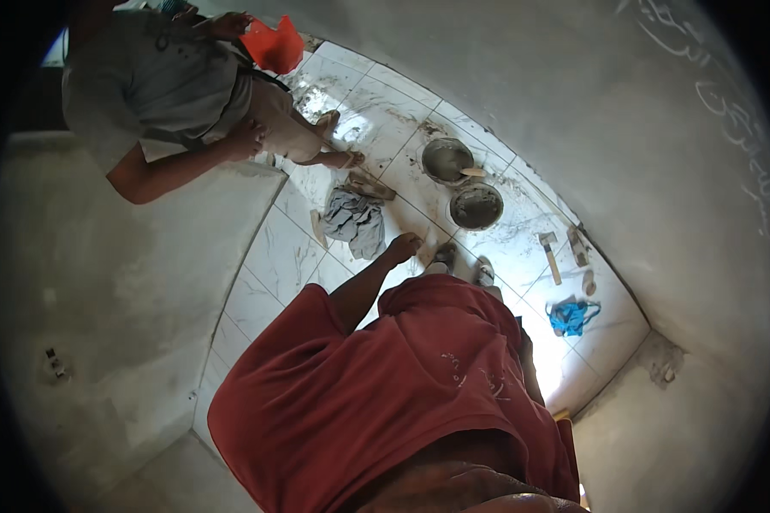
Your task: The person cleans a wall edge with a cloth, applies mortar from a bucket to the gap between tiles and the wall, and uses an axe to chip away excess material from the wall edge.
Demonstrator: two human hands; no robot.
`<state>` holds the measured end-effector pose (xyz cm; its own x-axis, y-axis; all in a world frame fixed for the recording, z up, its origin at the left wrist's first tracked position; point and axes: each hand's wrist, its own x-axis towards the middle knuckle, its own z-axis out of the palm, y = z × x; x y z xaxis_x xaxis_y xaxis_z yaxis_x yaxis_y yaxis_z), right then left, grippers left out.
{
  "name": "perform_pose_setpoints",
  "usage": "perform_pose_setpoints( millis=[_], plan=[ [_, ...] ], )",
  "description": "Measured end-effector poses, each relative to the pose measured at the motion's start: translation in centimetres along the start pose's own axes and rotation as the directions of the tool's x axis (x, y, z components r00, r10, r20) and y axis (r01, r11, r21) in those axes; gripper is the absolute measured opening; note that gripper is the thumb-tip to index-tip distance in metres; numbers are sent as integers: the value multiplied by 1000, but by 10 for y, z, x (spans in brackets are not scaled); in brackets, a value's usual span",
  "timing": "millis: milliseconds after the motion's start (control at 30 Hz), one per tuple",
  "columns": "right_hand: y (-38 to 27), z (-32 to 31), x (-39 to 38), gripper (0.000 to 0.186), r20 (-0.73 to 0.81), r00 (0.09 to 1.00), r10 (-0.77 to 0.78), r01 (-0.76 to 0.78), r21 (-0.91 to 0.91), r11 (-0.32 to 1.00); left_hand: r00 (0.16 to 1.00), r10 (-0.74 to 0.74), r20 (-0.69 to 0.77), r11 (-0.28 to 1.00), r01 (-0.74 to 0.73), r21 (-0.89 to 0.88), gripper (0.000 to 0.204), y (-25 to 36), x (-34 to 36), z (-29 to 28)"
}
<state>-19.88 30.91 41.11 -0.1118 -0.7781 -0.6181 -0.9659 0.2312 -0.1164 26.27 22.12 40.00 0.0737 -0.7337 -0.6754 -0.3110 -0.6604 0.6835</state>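
Note:
My left hand point(404, 247) hangs at the front of my red shirt, its fingers loosely curled in, with nothing visible in them. Below it on the tiled floor, a little to the left, lies a crumpled grey cloth point(355, 222). My right hand is out of sight behind the shirt. Beyond my feet stand two round buckets, the farther bucket point(447, 150) holding grey mortar with a wooden-handled tool point(473, 172) at its rim. The nearer bucket point(476, 198) also has grey mix inside.
Another person point(180, 94) stands at the far left with a red piece point(274, 45) by one hand. A hammer point(551, 256) and a blue bag-like bundle point(571, 317) lie on the floor to the right. Grey plastered walls point(590, 94) border the marble-look tiles point(269, 265).

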Motion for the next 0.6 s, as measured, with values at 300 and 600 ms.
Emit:
perform_pose_setpoints(
  millis=[300,600],
  plan=[
    [15,-14,1,43,8,999,-39,39,60,997,995,28,-91,998,-23,58,37,-65,-16,13],
    [18,-29,7,41,85,990,-112,100,128,987,994,-30,-105,983,48,176,32,-100,-7,5]
  ],
)
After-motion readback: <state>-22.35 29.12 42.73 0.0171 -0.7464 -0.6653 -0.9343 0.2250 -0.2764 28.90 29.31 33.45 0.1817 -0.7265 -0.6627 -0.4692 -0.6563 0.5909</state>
